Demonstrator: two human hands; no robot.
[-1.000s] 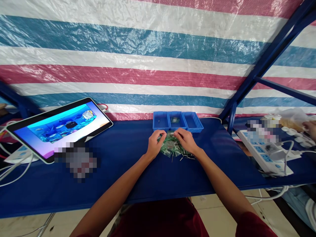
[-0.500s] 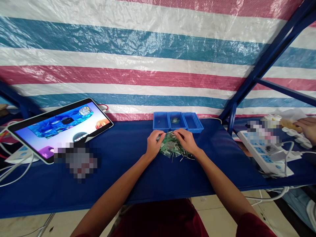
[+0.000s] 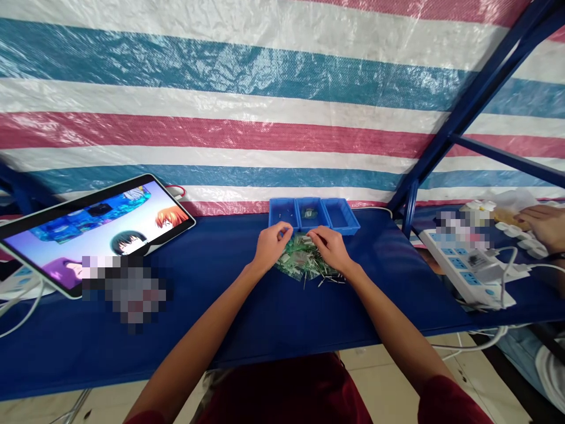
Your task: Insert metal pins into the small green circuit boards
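Observation:
A loose heap (image 3: pixel 300 265) of small green and clear packets and thin, pin-like pieces lies on the blue table (image 3: pixel 282 318). At its left edge is my left hand (image 3: pixel 272 246), thumb and fingertips drawn together close to the front of the left blue bin (image 3: pixel 276 207). On the right side of the heap my right hand (image 3: pixel 332 248) has its fingers curled into a pinch. Whatever either pinch holds is too small to make out. A few tiny pieces lie in the left bin. Some greenish pieces sit in the middle bin (image 3: pixel 309 222).
The right bin (image 3: pixel 342 215) joins the other two. A tablet (image 3: pixel 150 232) leans at the left, with a blurred item before it. A power strip (image 3: pixel 468 271) with white cables lies at the right, near another person's hand (image 3: pixel 545 224). A blue metal frame (image 3: pixel 410 206) rises behind.
The view has shifted slightly, so the bins appear further left. My hands are a little further apart. Another tiny piece seems visible in the left bin. The tablet's picture has changed.

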